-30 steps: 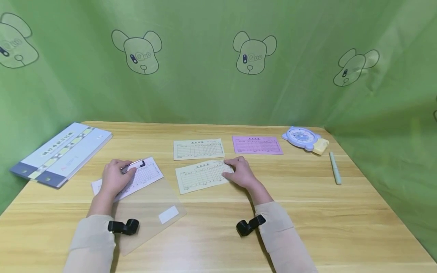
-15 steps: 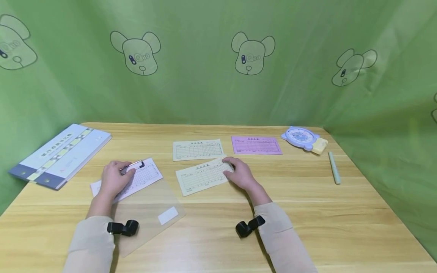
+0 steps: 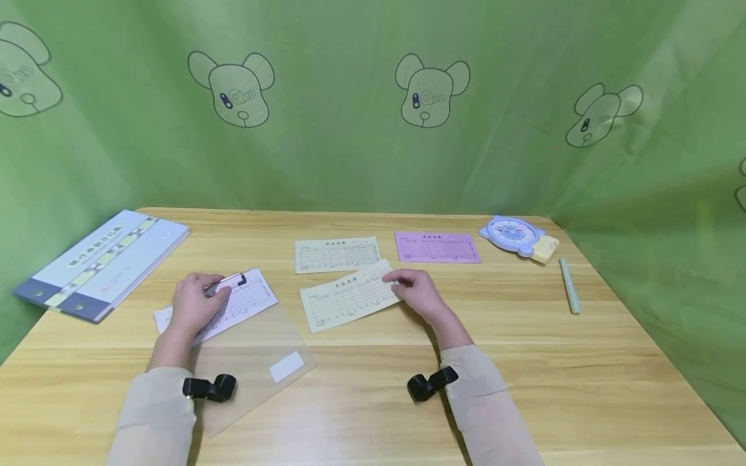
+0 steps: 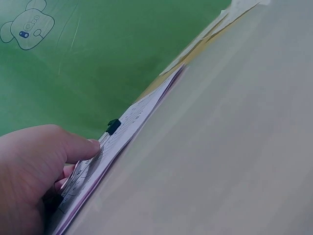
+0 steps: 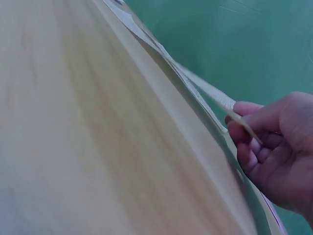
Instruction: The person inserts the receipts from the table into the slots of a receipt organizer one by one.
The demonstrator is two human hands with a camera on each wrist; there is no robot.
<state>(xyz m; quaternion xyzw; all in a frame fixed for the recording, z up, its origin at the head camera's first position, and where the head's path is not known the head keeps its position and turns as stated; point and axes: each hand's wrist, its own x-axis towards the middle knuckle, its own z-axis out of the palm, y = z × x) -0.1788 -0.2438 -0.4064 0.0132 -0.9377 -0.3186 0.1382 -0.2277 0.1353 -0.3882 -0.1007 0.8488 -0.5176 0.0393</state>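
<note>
In the head view my left hand [image 3: 198, 301] grips a metal clip [image 3: 226, 283] with black ends, lying over a white printed form [image 3: 247, 301]. Below it extends a translucent board [image 3: 245, 369] bearing a blank white label. The left wrist view shows my thumb on the clip [image 4: 105, 137], close over the stacked paper edges. My right hand [image 3: 421, 296] pinches the right end of a pale green form slip [image 3: 344, 301]. Seen from the right wrist, the slip [image 5: 210, 90] rises off the wooden table into my thumb and fingers.
Behind the held slip lies another pale green form [image 3: 337, 255], with a purple form [image 3: 438, 248] to its right. A blue clock-shaped disc [image 3: 513, 234], a yellow block [image 3: 545, 250] and a mint pen [image 3: 570, 287] lie at the right. A blue-and-white ledger [image 3: 107, 265] is at the left.
My right hand has shifted slightly right, and the right end of the slip has come up a little, in its fingers. The left hand stays on the clip.
</note>
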